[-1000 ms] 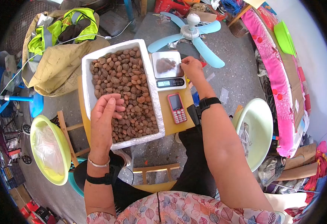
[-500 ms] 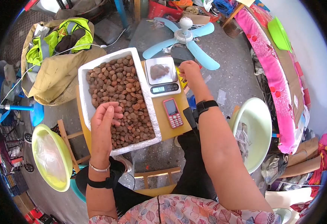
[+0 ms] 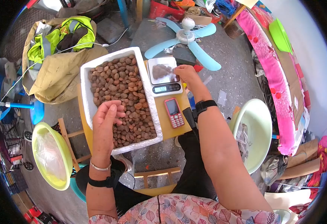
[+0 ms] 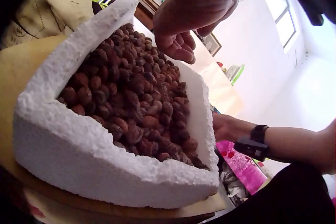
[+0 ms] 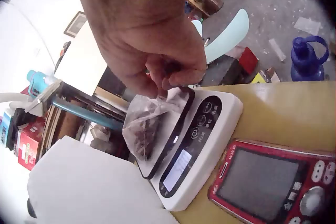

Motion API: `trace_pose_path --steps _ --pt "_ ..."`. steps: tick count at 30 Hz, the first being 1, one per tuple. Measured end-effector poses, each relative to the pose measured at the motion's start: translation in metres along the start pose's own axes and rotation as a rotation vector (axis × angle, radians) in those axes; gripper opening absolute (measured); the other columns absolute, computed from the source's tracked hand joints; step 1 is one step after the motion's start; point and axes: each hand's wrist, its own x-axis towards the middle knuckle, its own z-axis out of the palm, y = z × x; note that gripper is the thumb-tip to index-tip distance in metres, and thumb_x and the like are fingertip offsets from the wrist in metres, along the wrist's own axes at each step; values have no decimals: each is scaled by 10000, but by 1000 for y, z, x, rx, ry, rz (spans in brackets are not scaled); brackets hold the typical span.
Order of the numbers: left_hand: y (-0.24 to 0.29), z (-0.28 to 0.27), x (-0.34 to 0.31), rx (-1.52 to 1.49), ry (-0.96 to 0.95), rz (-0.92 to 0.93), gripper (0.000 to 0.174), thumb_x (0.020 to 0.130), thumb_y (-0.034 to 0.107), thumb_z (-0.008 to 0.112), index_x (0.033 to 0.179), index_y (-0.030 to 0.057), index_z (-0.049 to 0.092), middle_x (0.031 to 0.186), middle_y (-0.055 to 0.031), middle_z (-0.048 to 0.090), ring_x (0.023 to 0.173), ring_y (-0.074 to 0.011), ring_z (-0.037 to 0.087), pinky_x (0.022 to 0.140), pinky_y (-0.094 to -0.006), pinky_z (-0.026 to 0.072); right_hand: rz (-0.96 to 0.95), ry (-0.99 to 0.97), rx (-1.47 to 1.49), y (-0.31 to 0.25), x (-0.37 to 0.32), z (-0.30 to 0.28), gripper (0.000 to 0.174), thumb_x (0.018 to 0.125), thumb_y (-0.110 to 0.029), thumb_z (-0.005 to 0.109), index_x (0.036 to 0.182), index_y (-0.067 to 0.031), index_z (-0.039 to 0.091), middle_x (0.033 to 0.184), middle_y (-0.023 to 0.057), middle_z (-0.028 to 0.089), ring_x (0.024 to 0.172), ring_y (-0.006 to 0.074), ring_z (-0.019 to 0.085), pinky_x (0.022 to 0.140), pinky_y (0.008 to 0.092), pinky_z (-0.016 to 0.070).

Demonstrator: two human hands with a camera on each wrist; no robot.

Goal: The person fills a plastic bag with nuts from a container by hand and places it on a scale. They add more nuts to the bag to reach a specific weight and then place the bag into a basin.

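Note:
My right hand (image 3: 187, 73) is at the right edge of a white kitchen scale (image 3: 167, 89). In the right wrist view its thumb and fingers pinch the top of a clear plastic bag (image 5: 144, 129) with brown pieces inside, which lies on the weighing plate. The scale's display is lit. Over a white foam box (image 3: 87, 86) hangs my left hand (image 3: 105, 117), fingers loosely curled and holding nothing. Brown, wrinkled, nut-like pieces (image 3: 128, 87) fill most of that box, seen close up in the left wrist view.
A red keypad phone (image 3: 174, 113) lies on the yellow tabletop (image 3: 167, 132) below the scale. Basins stand on both sides, a yellow one (image 3: 64, 149) holding plastic bags and a pale green one (image 3: 264, 138). Behind the scale is a blue-bladed fan (image 3: 185, 36).
Half a second ago the right hand was off to the scale's right, away from the bag; now it is back at the bag, pinching its top. The left hand has hardly moved.

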Motion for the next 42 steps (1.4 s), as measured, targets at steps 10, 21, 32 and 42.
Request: trace_pose_path --steps 10,21,32,42 --pt "-1 0 0 -6 -7 2 283 1078 263 557 1216 34 652 1068 -38 691 921 -96 633 781 -236 494 19 -18 -24 -2 3 -1 68 837 -97 696 801 -74 643 683 32 630 533 94 465 491 255 348" --pt "1 6 2 9 -16 3 270 1071 253 562 1200 37 660 1051 -36 696 900 -91 638 754 -234 494 -169 -4 -20 -63 -24 -2 111 869 -140 644 830 -35 646 716 4 597 600 104 533 543 267 429" --pt "27 21 -42 0 -142 99 251 1056 245 604 1190 38 654 1031 -7 681 864 -59 604 734 -208 481 -711 -103 -493 -161 -186 -17 63 893 -39 637 908 22 636 766 36 617 746 81 556 661 286 480" --pt "24 9 -175 4 -289 -182 376 1080 387 546 901 81 673 713 40 610 589 -40 537 512 -191 400 -1014 -322 -576 -112 -358 30 134 766 -11 672 852 -22 570 803 168 562 780 379 593 702 465 497"
